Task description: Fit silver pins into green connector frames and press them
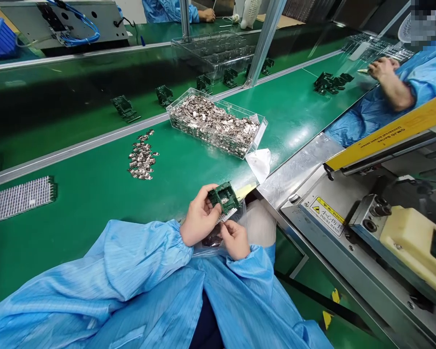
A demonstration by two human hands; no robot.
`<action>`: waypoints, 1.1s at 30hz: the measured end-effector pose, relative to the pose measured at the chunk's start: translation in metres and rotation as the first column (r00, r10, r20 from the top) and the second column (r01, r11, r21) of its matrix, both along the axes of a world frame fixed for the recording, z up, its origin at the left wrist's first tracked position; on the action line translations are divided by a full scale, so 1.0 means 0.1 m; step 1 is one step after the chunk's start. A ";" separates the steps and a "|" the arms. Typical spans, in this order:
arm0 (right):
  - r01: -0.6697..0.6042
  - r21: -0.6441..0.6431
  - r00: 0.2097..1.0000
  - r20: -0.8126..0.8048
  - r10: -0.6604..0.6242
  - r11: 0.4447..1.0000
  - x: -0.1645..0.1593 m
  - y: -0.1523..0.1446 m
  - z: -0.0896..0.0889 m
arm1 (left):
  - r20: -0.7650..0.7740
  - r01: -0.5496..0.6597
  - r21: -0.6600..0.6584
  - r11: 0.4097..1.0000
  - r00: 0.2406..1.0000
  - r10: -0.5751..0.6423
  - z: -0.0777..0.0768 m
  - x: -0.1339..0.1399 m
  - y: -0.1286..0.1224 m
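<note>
My left hand [200, 216] holds a dark green plastic housing [224, 198] between thumb and fingers, with its open frame facing up. Just below it, my right hand [236, 238] is closed in a pinch beside a small white ribbed strip [228, 214]; what its fingertips grip is too small to make out. Under both hands lies a clear plastic bag [212, 241] with dark contents. A clear tray [218, 127] heaped with small metal pieces stands on the green bench ahead, and a loose pile of the same metal pieces [142, 157] lies left of it.
A ribbed white block [22, 198] sits at the far left. Several green housings [123, 107] line the belt behind the metal rail. To the right are a machine with a yellow bar [392, 131] and a co-worker's hand [385, 72] near a housing pile [330, 83].
</note>
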State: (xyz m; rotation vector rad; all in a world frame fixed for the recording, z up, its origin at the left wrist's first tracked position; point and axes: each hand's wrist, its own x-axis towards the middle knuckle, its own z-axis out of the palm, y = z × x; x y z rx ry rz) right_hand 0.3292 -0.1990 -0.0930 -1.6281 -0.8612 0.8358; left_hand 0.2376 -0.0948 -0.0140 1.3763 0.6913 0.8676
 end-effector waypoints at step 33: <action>0.169 0.274 0.871 0.409 -0.273 0.947 0.04 0.24 0.98 | -0.183 0.188 0.212 0.959 0.972 -0.150 0.17 -0.15 -0.06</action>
